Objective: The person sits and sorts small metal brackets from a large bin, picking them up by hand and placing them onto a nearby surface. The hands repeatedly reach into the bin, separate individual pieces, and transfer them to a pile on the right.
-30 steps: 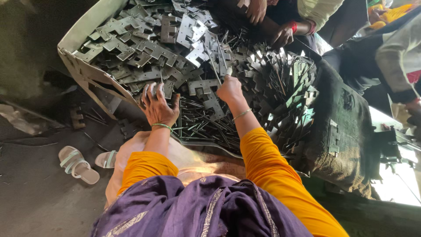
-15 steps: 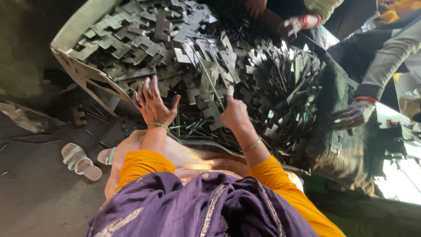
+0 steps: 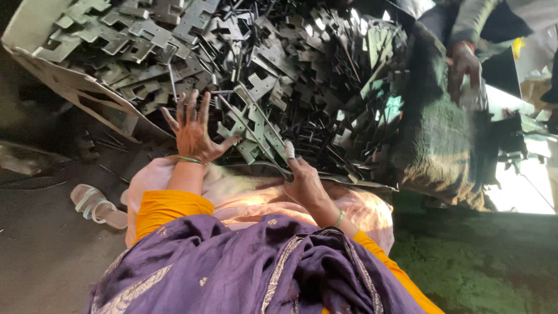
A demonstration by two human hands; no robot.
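— Two hands, head view: left hand [image 3: 195, 129] flat, fingers spread wide, clamped on nothing, resting at near left edge of metal pile [image 3: 261, 75].
— And right hand [image 3: 303, 181]?
— Nearer, just right of left, well apart from it; fingers closed on long thin strip [image 3: 256, 125] running far-left into pile.
— Pile where?
— Heaped across far side, spilling over torn board [image 3: 64, 72] at left.
— Anything else?
— Sandal [image 3: 96, 204] on floor, near left. Dark sack [image 3: 442, 139] right of pile. Another person's hand [image 3: 465, 67] far right, at sack's top; grip unclear.
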